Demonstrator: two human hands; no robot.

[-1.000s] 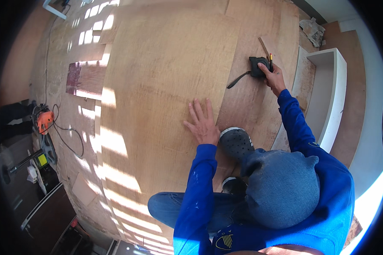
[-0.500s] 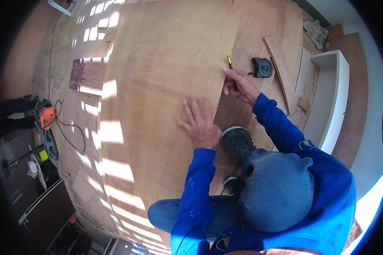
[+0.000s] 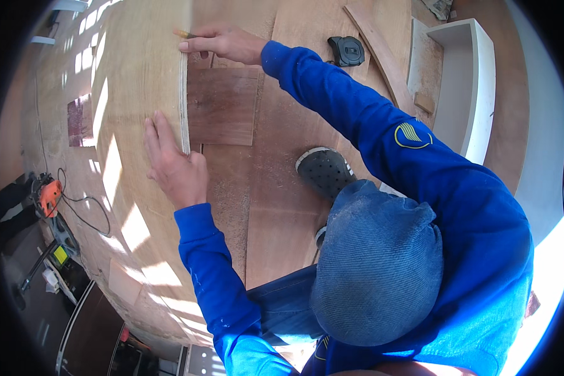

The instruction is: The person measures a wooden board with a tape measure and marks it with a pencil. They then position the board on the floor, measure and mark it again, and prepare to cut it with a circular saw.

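A large pale plywood sheet (image 3: 131, 94) stands with its right edge lifted off the darker boards. My left hand (image 3: 174, 164) grips that edge, fingers on the pale face and thumb at the edge. Farther up the same edge, my right hand (image 3: 222, 44) pinches a pencil (image 3: 182, 33) and holds against the sheet. A black tape measure (image 3: 346, 51) lies right of it, beside a narrow wooden strip (image 3: 377, 51). A dark rubber clog (image 3: 323, 172) rests on the boards below my right arm.
An open white box frame (image 3: 482, 94) and loose boards line the right side. An orange power tool (image 3: 50, 199) with a looped cord lies at the left, near dark tools and panels. A small reddish board (image 3: 222, 103) lies beside the sheet. A blue knit-covered head (image 3: 376, 269) fills the lower middle.
The sheet's edge has shifted left and up, exposing boards beneath. My right hand let go of the tape measure and moved far up-left with the pencil. My left hand moved left onto the edge.
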